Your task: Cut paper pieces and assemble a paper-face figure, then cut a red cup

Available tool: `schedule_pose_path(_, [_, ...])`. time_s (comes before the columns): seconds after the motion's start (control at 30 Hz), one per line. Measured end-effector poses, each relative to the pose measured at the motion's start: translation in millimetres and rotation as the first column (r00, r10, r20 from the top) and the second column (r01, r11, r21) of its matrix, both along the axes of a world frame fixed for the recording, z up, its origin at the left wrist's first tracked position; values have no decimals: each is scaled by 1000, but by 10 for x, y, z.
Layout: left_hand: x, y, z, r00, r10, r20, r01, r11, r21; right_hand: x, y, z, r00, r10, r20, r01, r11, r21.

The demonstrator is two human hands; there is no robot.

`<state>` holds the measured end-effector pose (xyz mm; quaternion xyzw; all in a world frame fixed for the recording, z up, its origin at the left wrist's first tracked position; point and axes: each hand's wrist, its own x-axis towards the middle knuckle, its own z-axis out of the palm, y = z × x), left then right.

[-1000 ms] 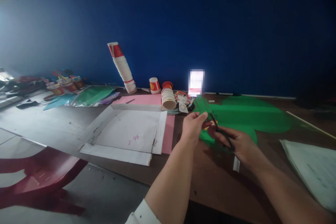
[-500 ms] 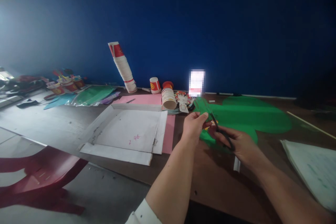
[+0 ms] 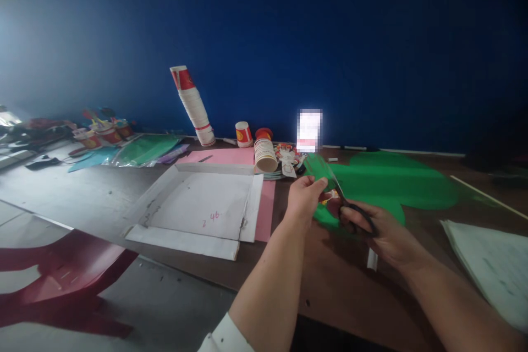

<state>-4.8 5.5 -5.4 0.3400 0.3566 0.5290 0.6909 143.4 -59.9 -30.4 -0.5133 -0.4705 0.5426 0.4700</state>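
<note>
In the head view, my left hand is closed, thumb against fingers, on a small red, yellow and white printed piece of paper. My right hand has its fingers in the black handles of a pair of scissors. The thin blades point up and away, close beside the paper and my left fingertips. Whether they touch the paper I cannot tell. Both hands are above the table, in front of a large green sheet with a curved outline. My fingers cover part of the printed piece.
Left of my arms lies a shallow white cardboard tray on pink paper. Behind stand a leaning stack of paper cups, a lying stack and a bright screen. White sheets lie right; a red chair stands lower left.
My right hand and the scissors have shifted slightly right, back from my left fingers. More of the printed piece shows. My left hand is nearly still.
</note>
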Motion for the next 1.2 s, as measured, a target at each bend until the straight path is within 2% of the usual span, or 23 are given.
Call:
schedule_pose_path(0.13, [-6,-3,25,1000,-12,14,12,1000,3,2,0,14,1000,6,-13,-5,1000,13])
schedule_pose_path(0.33, [-8,-14,28,999,-41,8,41,999,28,-8,-8,74,994,-39,104,38,999,17])
schedule_pose_path(0.63, [-5,-19,41,999,-32,1,32,999,22,7,15,3,990,-59,126,53,997,50])
schedule_pose_path(0.8, [2,-14,22,999,-32,10,32,999,18,-38,9,71,977,-112,179,105,993,47])
schedule_pose_path(1.2, [8,-12,11,1000,-29,12,29,999,16,-70,-12,145,974,-116,193,114,993,21])
